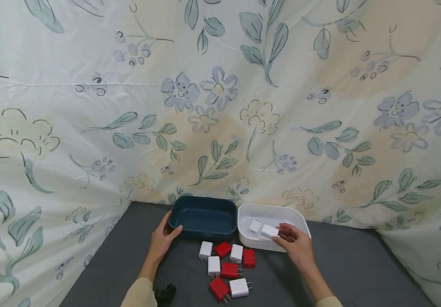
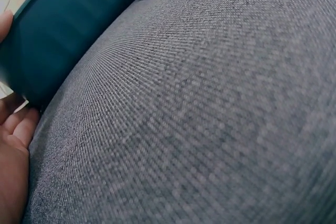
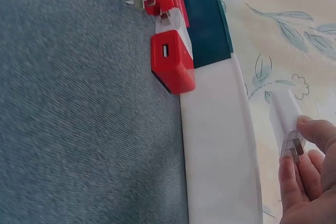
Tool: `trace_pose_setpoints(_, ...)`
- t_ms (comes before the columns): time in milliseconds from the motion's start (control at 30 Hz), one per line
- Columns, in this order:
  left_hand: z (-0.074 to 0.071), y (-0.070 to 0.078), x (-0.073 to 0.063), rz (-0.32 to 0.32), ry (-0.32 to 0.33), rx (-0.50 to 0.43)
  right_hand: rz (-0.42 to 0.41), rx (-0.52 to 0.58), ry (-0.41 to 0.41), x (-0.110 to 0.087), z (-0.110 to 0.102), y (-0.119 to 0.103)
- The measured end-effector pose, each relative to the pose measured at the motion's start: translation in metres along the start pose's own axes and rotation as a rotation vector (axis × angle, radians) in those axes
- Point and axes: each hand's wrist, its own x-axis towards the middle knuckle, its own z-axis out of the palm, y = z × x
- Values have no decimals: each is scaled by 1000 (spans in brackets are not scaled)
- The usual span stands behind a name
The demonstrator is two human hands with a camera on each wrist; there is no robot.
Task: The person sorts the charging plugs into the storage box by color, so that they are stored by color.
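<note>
My left hand point(image 1: 160, 243) grips the left end of a dark blue bin point(image 1: 205, 233), its thumb at the front wall and its fingers round the side. Over the white bin point(image 1: 256, 244), my right hand point(image 1: 298, 248) pinches a white plug-in charger point(image 1: 269, 231) between thumb and fingers. The charger's metal prongs point(image 3: 295, 149) show near the fingertips in the right wrist view. Another white charger point(image 1: 255, 227) lies inside the white bin. In front of the bins are several red chargers point(image 1: 229, 270) and several white chargers point(image 1: 214, 266), in a loose cluster on the table.
The two bins stand side by side at the back of the dark grey table point(image 1: 343, 264). Behind them hangs a floral cloth point(image 1: 212, 128), which also runs along both sides. A small black object point(image 1: 165, 294) lies near my left sleeve point(image 1: 139, 293).
</note>
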Motion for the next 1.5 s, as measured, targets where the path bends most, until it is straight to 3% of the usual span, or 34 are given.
trace_pose_setpoints(200,5,-29,14,4,19,0,-3,-40,2,4,-2,-1)
trace_pose_setpoints(367,8,-37,16,28,38,27,13,-26,12,6,1,3)
trace_pose_setpoints(1267,8,-38,16,14,49,37,-4,-149,80,24,11,12)
trace_pose_setpoints(1500,4,-14,6,1,21,21,-28,-173,84,26,12,14)
